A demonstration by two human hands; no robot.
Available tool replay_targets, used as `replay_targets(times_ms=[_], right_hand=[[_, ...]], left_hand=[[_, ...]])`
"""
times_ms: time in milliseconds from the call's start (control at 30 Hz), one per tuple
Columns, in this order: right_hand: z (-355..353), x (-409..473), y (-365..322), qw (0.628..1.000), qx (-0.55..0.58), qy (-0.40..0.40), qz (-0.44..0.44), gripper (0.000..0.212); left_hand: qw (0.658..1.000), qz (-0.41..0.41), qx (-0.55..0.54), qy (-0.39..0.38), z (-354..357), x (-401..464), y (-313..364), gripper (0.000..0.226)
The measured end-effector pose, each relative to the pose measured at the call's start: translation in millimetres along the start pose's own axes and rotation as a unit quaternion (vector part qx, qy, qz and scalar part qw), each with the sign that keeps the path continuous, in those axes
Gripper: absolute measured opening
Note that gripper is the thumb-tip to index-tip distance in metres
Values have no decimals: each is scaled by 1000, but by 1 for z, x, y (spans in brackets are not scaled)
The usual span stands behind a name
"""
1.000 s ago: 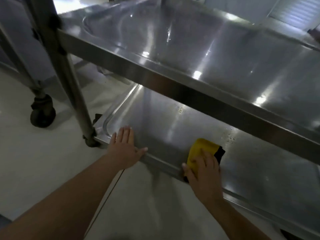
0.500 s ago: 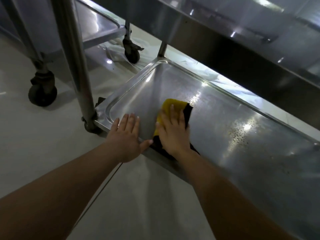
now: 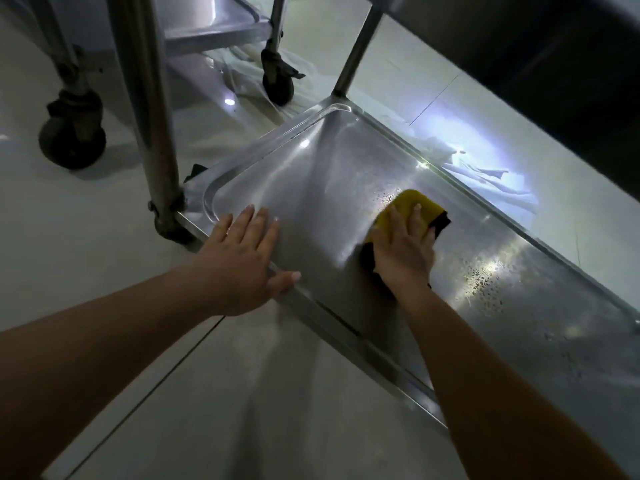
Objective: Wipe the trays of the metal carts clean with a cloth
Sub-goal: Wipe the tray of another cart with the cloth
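Observation:
The cart's bottom metal tray (image 3: pixel 304 174) lies low over the floor, with water spots on its right half. A yellow cloth with a black edge (image 3: pixel 412 202) lies flat on the tray's middle. My right hand (image 3: pixel 403 247) presses on the cloth with straight fingers. My left hand (image 3: pixel 242 254) rests flat on the tray's near-left rim, thumb over the edge. The shelf above (image 3: pixel 519 46) shows only as a dark underside at the top right.
The cart's near-left leg (image 3: pixel 152 116) stands just left of my left hand. A second cart (image 3: pixel 207 26) with black caster wheels (image 3: pixel 277 81) stands behind, on the pale tiled floor. Crumpled clear plastic (image 3: pixel 242 74) lies on the floor beyond the tray.
My right hand slid the cloth from the tray's near edge to the left, then out to the right and farther in. The view dropped below the upper shelf. My left hand stayed on the rim.

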State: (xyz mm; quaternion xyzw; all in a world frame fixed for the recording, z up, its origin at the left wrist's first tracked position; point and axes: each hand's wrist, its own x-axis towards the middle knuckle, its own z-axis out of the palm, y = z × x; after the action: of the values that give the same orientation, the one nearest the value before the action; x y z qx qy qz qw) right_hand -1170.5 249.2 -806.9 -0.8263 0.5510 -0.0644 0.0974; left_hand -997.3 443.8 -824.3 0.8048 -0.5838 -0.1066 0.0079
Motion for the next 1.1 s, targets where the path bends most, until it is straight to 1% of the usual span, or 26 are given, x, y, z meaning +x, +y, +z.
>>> replay_targets(times_ms=[67, 133, 167, 200, 233, 333, 400, 467, 533, 600, 633, 700, 833, 867, 933, 967, 1000, 1067, 1100], right_hand=[[6, 28, -36, 994, 14, -42, -100, 57], [13, 54, -76, 974, 9, -105, -199, 65], [18, 62, -93, 964, 4, -123, -235, 68], [22, 68, -106, 958, 7, -131, -254, 69], [25, 72, -112, 959, 18, -127, -254, 67], [26, 80, -101, 970, 48, -89, -223, 61], [15, 88, -73, 983, 63, -77, -154, 60], [1, 94, -28, 994, 19, -66, -83, 59], [-11, 90, 24, 999, -9, -27, -32, 57], [-23, 74, 65, 997, 41, -9, 63, 57], [-27, 64, 77, 993, 64, 1, 96, 56], [-26, 42, 81, 994, 50, 17, 96, 55], [-13, -9, 62, 1000, 15, 14, -2, 53], [-9, -24, 57, 999, 5, 4, -36, 54], [-5, -51, 50, 993, -21, -5, -114, 58], [-6, -63, 50, 988, -30, -12, -152, 59], [-9, -73, 54, 982, -30, -26, -183, 60], [-18, -92, 73, 971, -30, -59, -228, 62], [-24, -100, 87, 967, -31, -75, -242, 62]], left_hand=[[1000, -2, 7, 5, 0, 0, 0, 103], [1000, -5, 11, -1, -1, -1, 1, 106], [1000, -8, 9, -9, -2, 0, 1, 107], [1000, -11, 7, -18, -3, 0, 2, 108], [1000, -13, 4, -24, -4, 0, 2, 108], [1000, -15, 3, -25, -6, -2, 2, 107], [1000, -16, -2, -19, -6, -4, 3, 105], [1000, -14, -6, -15, -5, -6, 4, 102], [1000, -9, -5, -12, -6, -8, 4, 94], [1000, 2, 8, -10, -8, -7, 6, 83], [1000, 6, 22, -11, -10, -6, 8, 79], [999, 0, 47, -20, -14, -2, 15, 75], [996, -35, 72, -31, -14, 3, 49, 89], [996, -44, 71, -29, -12, 3, 60, 90], [997, -52, 59, -9, -9, 3, 80, 84], [998, -38, 55, 11, -8, 2, 89, 79], [998, -5, 56, 38, -8, 1, 96, 74], [990, 100, 56, 84, -8, 1, 105, 72], [984, 141, 55, 91, -8, 2, 106, 74]])
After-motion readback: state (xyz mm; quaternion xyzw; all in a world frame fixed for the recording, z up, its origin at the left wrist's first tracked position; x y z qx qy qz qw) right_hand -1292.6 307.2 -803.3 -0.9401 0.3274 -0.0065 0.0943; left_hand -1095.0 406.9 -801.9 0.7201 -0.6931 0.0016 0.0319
